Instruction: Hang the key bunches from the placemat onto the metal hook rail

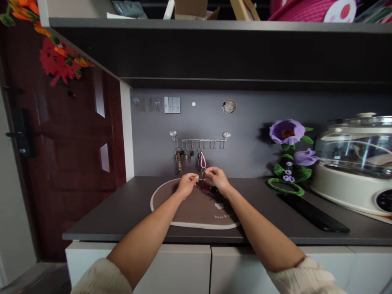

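Observation:
Above the mat, my right hand [217,180] pinches a metal key ring [203,170] between thumb and fingertips. A small red and dark item [206,188] shows just below that ring, partly behind my fingers; I cannot tell whether it hangs or lies on the mat. To the left of the ring, my left hand [187,184] has thumb and fingers pressed together; anything in them is too small to make out. Behind both hands, a clear hook rail [200,140] on the wall carries several keys, including a set with a pink loop [203,161] and one with a brown tag [179,161].
A brown mat [190,214] with a pale rim lies on the dark counter [116,216]. To the right are purple artificial flowers [287,131], a long black object [315,213] and a white appliance with a clear lid [352,179]. A shelf [214,53] overhangs the counter; a dark red door [67,163] stands left.

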`<state>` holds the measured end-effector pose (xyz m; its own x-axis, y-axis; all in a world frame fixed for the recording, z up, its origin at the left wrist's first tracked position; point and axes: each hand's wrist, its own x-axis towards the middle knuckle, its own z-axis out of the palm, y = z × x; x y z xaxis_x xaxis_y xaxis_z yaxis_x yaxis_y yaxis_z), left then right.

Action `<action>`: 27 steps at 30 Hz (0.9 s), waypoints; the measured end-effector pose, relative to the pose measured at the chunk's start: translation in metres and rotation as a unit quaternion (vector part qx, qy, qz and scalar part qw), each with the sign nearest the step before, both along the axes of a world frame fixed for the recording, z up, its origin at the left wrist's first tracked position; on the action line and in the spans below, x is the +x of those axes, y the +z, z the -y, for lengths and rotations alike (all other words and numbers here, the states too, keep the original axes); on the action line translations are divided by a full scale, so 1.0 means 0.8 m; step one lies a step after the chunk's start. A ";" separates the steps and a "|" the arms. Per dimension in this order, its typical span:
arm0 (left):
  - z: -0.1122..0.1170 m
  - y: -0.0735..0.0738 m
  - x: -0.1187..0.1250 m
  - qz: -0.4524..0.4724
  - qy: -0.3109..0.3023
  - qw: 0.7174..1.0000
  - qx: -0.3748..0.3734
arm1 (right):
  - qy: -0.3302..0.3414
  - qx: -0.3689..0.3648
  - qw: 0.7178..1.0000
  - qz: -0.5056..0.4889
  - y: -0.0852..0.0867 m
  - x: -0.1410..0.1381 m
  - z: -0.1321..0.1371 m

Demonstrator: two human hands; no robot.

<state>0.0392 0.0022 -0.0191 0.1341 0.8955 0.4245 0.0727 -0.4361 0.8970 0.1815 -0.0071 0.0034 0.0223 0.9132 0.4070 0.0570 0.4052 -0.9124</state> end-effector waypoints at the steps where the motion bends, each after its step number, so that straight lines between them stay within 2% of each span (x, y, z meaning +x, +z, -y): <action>1: -0.002 -0.001 0.000 -0.010 0.001 1.000 0.008 | 0.002 -0.006 1.000 -0.014 0.001 0.000 -0.001; 6: -0.010 -0.009 -0.002 -0.045 0.006 0.998 0.035 | -0.004 -0.006 0.998 -0.062 0.018 0.000 -0.006; 12: -0.010 -0.011 -0.002 -0.061 0.017 0.997 0.036 | -0.018 -0.009 0.994 -0.107 0.055 -0.003 -0.017; 18: -0.012 -0.013 0.000 -0.064 0.029 0.997 0.028 | -0.033 -0.021 0.992 -0.118 0.086 -0.007 -0.041; 22: -0.017 -0.016 0.001 -0.058 0.028 0.998 0.021 | -0.057 -0.035 0.990 -0.127 0.099 -0.010 -0.058; 27: -0.019 -0.017 0.001 -0.043 0.027 0.999 0.014 | -0.082 -0.037 0.988 -0.123 0.104 -0.015 -0.074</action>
<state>0.0401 0.0175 -0.0325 0.1232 0.8903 0.4384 0.1732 -0.4543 0.8738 0.1699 0.0521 0.0866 0.2625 0.9160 0.3032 -0.1117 0.3410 -0.9334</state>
